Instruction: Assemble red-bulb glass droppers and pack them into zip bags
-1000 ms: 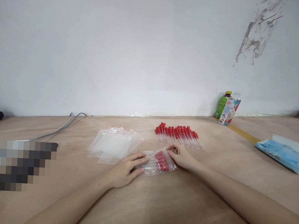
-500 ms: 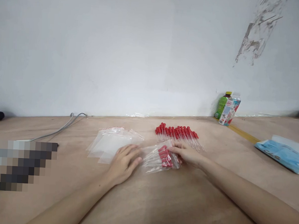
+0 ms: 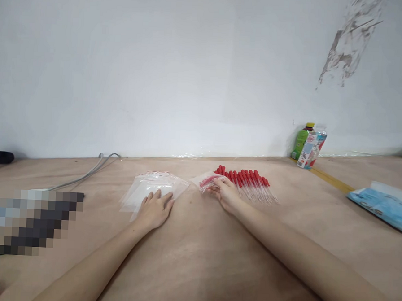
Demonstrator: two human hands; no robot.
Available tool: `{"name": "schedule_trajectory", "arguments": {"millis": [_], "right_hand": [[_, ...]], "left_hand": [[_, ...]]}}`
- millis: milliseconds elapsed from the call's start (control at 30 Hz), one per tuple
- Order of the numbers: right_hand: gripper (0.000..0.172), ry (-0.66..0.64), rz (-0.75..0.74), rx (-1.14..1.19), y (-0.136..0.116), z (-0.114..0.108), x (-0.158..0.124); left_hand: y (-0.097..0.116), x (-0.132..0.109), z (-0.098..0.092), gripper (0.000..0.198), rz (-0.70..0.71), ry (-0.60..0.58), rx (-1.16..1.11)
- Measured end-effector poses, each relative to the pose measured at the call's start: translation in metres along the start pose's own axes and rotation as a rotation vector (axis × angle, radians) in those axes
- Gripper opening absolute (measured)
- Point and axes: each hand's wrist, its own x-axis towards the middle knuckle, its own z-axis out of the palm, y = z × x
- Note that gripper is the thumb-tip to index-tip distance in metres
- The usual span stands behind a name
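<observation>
Right hand (image 3: 228, 195) pinched clear plastic bag of red-bulbed droppers (image 3: 207, 182), jutting leftward; left hand (image 3: 154, 209), spread, rested on flat translucent bags (image 3: 154, 182).

Bags (image 3: 155, 184) left, droppers (image 3: 251, 175) right, bottle (image 3: 299, 144) behind

Right hand (image 3: 226, 194) holds pouch (image 3: 204, 180); left hand (image 3: 154, 209) on bags (image 3: 152, 184)

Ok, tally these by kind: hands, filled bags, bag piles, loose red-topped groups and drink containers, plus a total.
Hands (left hand, right hand): 2
Filled bag: 1
Bag pile: 1
Loose red-topped group: 1
Drink containers: 2
Total: 7
</observation>
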Motion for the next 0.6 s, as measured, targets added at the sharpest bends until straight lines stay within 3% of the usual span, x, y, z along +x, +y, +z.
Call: {"name": "schedule_trajectory", "arguments": {"millis": [200,367,500,600], "right_hand": [[0.009,-0.031,0.199,-0.121,0.024,0.027,0.005],[0.006,-0.201,0.295,-0.327,0.02,0.01,-0.013],[0.007,-0.242,0.158,-0.511,0.008,-0.024,-0.025],[0.007,-0.135,-0.233,-0.923,-0.01,-0.051,-0.022]], "left_hand": [[-0.018,0.006,0.004,0.048,-0.027,0.039,0.04],[-0.031,0.011,0.005,0.054,-0.05,0.051,-0.084],[-0.04,0.015,0.001,0.042,-0.04,0.058,-0.161],[-0.039,0.016,-0.008,0.046,-0.066,0.108,-0.174]]}}
